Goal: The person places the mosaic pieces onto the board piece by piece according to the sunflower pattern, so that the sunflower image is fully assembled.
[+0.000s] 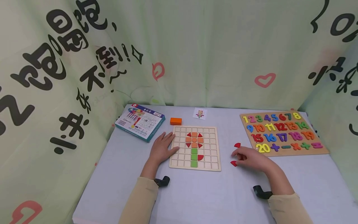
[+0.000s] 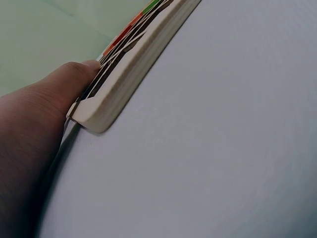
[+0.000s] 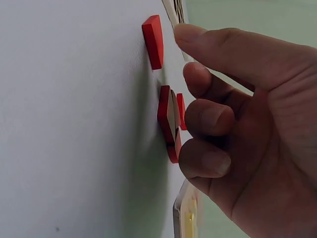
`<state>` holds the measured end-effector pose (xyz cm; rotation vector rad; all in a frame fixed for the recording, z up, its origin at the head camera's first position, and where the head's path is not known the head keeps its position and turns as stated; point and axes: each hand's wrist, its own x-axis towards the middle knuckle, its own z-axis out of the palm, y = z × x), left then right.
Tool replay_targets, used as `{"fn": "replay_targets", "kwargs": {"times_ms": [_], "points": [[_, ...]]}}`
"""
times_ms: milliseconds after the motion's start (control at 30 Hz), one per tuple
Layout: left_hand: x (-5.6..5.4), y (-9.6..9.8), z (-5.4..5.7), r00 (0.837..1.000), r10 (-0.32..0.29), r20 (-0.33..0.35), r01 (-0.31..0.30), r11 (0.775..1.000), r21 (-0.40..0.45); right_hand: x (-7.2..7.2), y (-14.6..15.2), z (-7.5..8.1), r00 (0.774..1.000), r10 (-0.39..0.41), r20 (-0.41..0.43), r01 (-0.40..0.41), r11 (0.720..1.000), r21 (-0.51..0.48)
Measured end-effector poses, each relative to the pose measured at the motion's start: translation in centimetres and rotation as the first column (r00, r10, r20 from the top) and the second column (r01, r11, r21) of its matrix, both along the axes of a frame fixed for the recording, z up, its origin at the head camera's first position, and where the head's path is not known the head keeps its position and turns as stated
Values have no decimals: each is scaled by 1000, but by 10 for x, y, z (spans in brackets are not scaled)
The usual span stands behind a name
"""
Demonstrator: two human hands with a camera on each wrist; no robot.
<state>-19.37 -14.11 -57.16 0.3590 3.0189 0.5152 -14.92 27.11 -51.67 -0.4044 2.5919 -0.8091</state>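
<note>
My left hand rests along the left edge of a wooden grid board, fingers extended, thumb on the rim. On the board, orange squares and small red triangles sit above a column of green squares, with a red quarter-round piece beside the column. To the right of the board, my right hand hovers low over loose red pieces. Its fingers are loosely bent and nothing shows between them. In the right wrist view, one red piece lies near the thumb tip, with several more by the fingertips.
A wooden number board lies at the right, just beyond the right hand. A boxed set lies at the back left. An orange block and a small picture card lie behind the grid board. A printed curtain surrounds the table.
</note>
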Motion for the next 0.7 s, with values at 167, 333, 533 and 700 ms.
{"fn": "replay_targets", "kwargs": {"times_ms": [167,333,533,700], "points": [[0,0,-1,1000,1,0,-1,1000,-5,1,-1,-2,1000,9,19,-9,1000,19],[0,1,1,1000,2,8,-2,1000,1,2,-3,-4,1000,11,20,-11,1000,25],[0,0,1,1000,1,10,-1,1000,-7,1,-7,-8,1000,12,0,-12,999,39],[0,0,0,1000,2,4,-2,1000,-3,-1,-8,-12,1000,9,-27,-7,998,57]]}}
